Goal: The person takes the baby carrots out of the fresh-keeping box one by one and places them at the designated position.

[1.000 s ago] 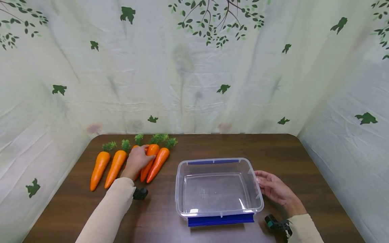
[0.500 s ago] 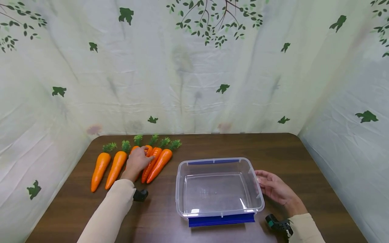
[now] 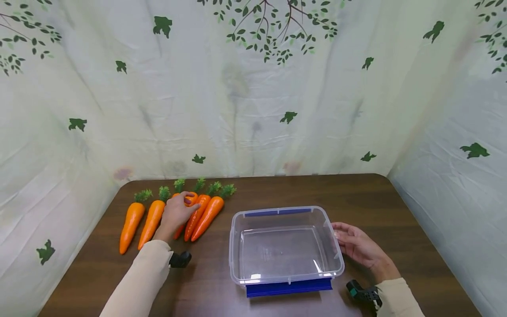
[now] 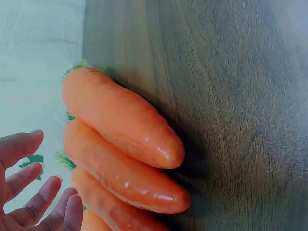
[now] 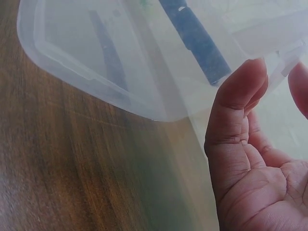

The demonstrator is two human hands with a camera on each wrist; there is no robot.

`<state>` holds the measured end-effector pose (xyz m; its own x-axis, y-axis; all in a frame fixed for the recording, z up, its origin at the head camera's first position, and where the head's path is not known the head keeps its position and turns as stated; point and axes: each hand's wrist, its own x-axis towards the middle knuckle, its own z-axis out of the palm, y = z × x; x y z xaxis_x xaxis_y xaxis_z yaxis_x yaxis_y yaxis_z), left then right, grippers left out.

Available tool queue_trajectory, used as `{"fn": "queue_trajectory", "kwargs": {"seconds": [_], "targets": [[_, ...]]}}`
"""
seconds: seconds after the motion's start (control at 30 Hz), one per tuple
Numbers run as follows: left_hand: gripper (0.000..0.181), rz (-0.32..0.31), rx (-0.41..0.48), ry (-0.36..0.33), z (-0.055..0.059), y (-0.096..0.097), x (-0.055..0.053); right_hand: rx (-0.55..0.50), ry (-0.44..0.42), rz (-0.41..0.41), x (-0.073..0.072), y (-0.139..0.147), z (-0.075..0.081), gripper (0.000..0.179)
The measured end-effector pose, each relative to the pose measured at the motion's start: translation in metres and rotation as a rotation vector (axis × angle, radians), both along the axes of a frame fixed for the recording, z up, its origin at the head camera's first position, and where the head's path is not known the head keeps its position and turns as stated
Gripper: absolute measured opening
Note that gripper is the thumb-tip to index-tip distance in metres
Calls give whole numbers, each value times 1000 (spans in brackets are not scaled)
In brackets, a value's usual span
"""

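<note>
Several orange carrots with green leafy tops lie in a slanted row at the far left of the table. My left hand (image 3: 177, 213) is over the middle carrots, hiding part of them; the outer left carrot (image 3: 131, 226) and the right one (image 3: 208, 218) show well. In the left wrist view its fingers (image 4: 42, 199) are spread and loose beside the carrots (image 4: 122, 118), gripping none. A clear plastic container (image 3: 277, 253) stands uncovered, with nothing inside. Against its right wall rest the fingertips of my right hand (image 3: 360, 247), loosely bent; in the right wrist view the thumb (image 5: 236, 106) touches the wall.
A blue latch flap (image 3: 289, 288) hangs off the container's front side. Brown wooden table (image 3: 396, 211) surface surrounds the container. White cloth (image 3: 253, 110) with printed leaves encloses the table at the back and sides.
The right-hand carrots have shifted slightly right and spread apart, so another top shows. My left hand has moved slightly left and toward me. The right hand and container have stayed put.
</note>
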<state>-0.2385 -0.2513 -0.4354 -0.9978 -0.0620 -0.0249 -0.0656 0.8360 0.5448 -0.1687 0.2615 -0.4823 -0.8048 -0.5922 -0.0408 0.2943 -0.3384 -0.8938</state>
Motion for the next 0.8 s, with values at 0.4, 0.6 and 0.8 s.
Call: {"fn": "queue_trajectory", "kwargs": {"seconds": [0.4, 0.6, 0.8], "targets": [[45, -121, 8, 73, 12, 6, 3, 17, 14, -41, -5, -2, -3, 29], [48, -207, 20, 120, 12, 2, 12, 108, 57, -124, -5, -7, -5, 22], [53, -256, 47, 131, 7, -6, 30, 376, 54, -259, 1, -14, -3, 24]]}}
